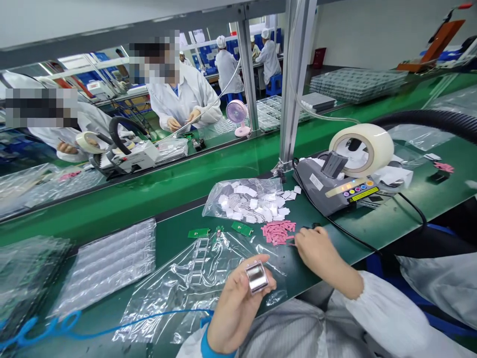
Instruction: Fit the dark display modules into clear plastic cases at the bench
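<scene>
My left hand (234,303) is closed on a small silver rectangular metal part (257,276), held between thumb and fingertips above a crumpled clear plastic bag (179,288). My right hand (315,248) rests on the green table with fingers curled, pinching at the edge of a pile of small pink pieces (278,231); what it grips is too small to name. Two small green circuit boards (198,232) (242,228) lie just beyond the bag. A clear bag of white square pads (246,200) lies behind the pink pile.
A grey tape dispenser (337,186) with a large white tape roll (363,148) stands at the right, its black cable running toward me. Clear plastic trays (108,263) lie at left, a blue cable (93,330) near the front edge. Co-workers in white coats sit across the green conveyor (167,179).
</scene>
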A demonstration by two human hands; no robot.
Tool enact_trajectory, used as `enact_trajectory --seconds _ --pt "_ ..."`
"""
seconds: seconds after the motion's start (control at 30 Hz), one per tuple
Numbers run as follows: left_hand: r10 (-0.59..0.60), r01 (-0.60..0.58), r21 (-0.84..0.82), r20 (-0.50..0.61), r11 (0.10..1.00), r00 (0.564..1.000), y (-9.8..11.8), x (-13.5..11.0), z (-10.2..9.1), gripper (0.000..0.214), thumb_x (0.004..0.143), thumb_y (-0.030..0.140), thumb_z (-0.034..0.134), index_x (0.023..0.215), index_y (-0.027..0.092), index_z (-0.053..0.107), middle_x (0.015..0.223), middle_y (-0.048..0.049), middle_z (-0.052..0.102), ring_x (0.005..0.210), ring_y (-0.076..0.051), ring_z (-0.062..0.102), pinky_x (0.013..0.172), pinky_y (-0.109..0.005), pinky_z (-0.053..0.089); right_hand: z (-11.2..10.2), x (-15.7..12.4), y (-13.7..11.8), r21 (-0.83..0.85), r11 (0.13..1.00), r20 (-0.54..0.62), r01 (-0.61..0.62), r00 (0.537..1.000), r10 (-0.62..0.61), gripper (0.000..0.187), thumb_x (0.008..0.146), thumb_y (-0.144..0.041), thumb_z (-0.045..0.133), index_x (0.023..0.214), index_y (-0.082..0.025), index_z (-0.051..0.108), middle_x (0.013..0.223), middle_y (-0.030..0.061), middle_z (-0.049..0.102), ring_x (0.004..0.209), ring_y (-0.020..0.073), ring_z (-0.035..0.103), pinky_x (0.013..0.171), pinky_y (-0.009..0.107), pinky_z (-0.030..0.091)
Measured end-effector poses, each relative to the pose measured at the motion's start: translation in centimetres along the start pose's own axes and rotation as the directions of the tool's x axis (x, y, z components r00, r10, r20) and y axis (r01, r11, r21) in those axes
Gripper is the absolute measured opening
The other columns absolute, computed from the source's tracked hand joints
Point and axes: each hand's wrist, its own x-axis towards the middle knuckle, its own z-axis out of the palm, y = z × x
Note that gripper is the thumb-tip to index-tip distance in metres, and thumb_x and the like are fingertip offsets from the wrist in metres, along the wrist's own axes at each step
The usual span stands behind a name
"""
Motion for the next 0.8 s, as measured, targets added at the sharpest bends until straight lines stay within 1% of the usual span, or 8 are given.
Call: enact_trajectory --seconds 0.1,0.13,0.2,0.27,0.37,0.63,0.7,0.8 --pt "-0.042 0.039 0.076 0.033 0.996 0.999 -0.2 0.3 0.9 0.041 0.077 0.049 0.061 0.101 0.016 0.065 0.074 -0.0051 0.066 0.073 -0.014 0.056 0.076 -0.027 0.04 -4.1 -2.0 -0.1 0.121 0.985 -0.077 0.121 0.991 -0.112 0.015 0.082 -0.013 0.049 0.07 -0.019 0.056 0.07 0.0001 0.059 0.068 0.0138 0.055 0.08 0.036 0.04" --pt "-0.06 0.055 0.096 0.058 0.994 0.997 -0.3 0.5 1.3 0.04 0.075 0.05 0.062 0.096 0.015 0.066 0.073 -0.0051 0.066 0.073 -0.014 0.056 0.075 -0.026 0.04 -5.3 -2.5 -0.5 0.176 0.962 -0.144 0.208 0.972 -0.184 0.015 0.081 -0.015 0.05 0.069 -0.021 0.055 0.068 -0.0024 0.058 0.067 0.0126 0.053 0.084 0.036 0.038" --pt "-0.088 0.076 0.112 0.108 0.991 0.99 -0.7 0.8 2.0 0.04 0.072 0.052 0.063 0.088 0.015 0.065 0.072 -0.0042 0.065 0.071 -0.013 0.056 0.07 -0.024 0.039 -6.9 -3.3 -1.6 0.245 0.895 -0.339 0.372 0.898 -0.28 0.014 0.08 -0.015 0.05 0.068 -0.022 0.053 0.065 -0.005 0.057 0.068 0.0123 0.051 0.092 0.041 0.032" --pt "-0.099 0.083 0.113 0.137 0.99 0.986 -1.0 1.1 2.4 0.041 0.071 0.053 0.064 0.085 0.015 0.065 0.071 -0.0027 0.062 0.068 -0.012 0.053 0.066 -0.023 0.039 -7.4 -3.6 -2.6 0.261 0.857 -0.489 0.445 0.826 -0.28 0.016 0.08 -0.013 0.049 0.067 -0.021 0.054 0.063 -0.0054 0.057 0.068 0.0128 0.049 0.095 0.045 0.028" --pt "-0.124 0.106 0.144 0.126 0.984 0.984 -1.4 1.2 2.4 0.042 0.069 0.054 0.066 0.086 0.015 0.064 0.072 -0.0022 0.061 0.068 -0.012 0.052 0.064 -0.023 0.038 -6.8 -3.6 -3.2 0.271 0.853 -0.542 0.447 0.803 -0.249 0.017 0.082 -0.014 0.05 0.068 -0.02 0.055 0.064 -0.0048 0.057 0.069 0.013 0.047 0.097 0.047 0.028" --pt "-0.174 0.162 0.147 0.076 0.976 0.982 -1.8 1.0 1.7 0.037 0.065 0.05 0.071 0.077 0.016 0.063 0.071 0.0 0.058 0.067 -0.011 0.05 0.066 -0.023 0.036 -4.9 -3.2 -3.4 0.297 0.841 -0.527 0.452 0.812 -0.25 0.017 0.081 -0.012 0.05 0.066 -0.019 0.052 0.064 -0.0045 0.054 0.071 0.0131 0.045 0.099 0.049 0.024" --pt "-0.186 0.176 0.138 0.065 0.975 0.98 -1.8 1.1 1.8 0.038 0.065 0.05 0.071 0.078 0.015 0.063 0.071 0.0 0.058 0.066 -0.011 0.05 0.066 -0.023 0.036 -4.9 -3.2 -3.4 0.387 0.819 -0.47 0.423 0.855 -0.22 0.016 0.078 -0.01 0.051 0.065 -0.019 0.051 0.065 -0.0051 0.052 0.07 0.0122 0.046 0.097 0.047 0.026" --pt "-0.226 0.216 0.115 0.093 0.97 0.97 -1.9 1.1 1.8 0.039 0.065 0.049 0.072 0.08 0.014 0.064 0.068 -0.0016 0.061 0.065 -0.012 0.053 0.067 -0.024 0.038 -4.8 -3.2 -3.1 0.57 0.752 -0.279 0.332 0.939 -0.203 0.013 0.07 -0.007 0.053 0.066 -0.019 0.051 0.065 -0.0059 0.047 0.067 0.0103 0.046 0.088 0.039 0.035"
